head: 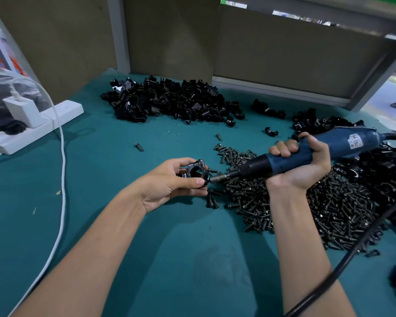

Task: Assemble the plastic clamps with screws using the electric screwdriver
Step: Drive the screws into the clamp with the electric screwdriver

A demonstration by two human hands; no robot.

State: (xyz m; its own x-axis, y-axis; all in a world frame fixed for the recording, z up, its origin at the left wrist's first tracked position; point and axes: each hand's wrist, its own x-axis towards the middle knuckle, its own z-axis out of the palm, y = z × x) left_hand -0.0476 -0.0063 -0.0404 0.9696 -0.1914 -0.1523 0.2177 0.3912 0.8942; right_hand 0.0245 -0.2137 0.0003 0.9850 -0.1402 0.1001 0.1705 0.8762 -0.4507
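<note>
My left hand (pixel 169 183) grips a black plastic clamp (pixel 196 170) just above the teal table (pixel 101 168), thumb across its front. My right hand (pixel 303 163) is wrapped around a blue electric screwdriver (pixel 306 152) held nearly level. Its bit (pixel 217 178) points left and touches the clamp's right side at a screw. A second screw (pixel 213 170) sticks out of the clamp just above the bit. A big heap of black screws (pixel 306 202) lies under and right of the tool.
A pile of black clamp parts (pixel 169 104) lies at the back, another pile (pixel 375 165) at the right. A white power strip (pixel 37 120) and white cable (pixel 63 161) sit at left. The screwdriver's black cord (pixel 352 248) crosses the lower right. Loose screws (pixel 138 146) lie mid-table.
</note>
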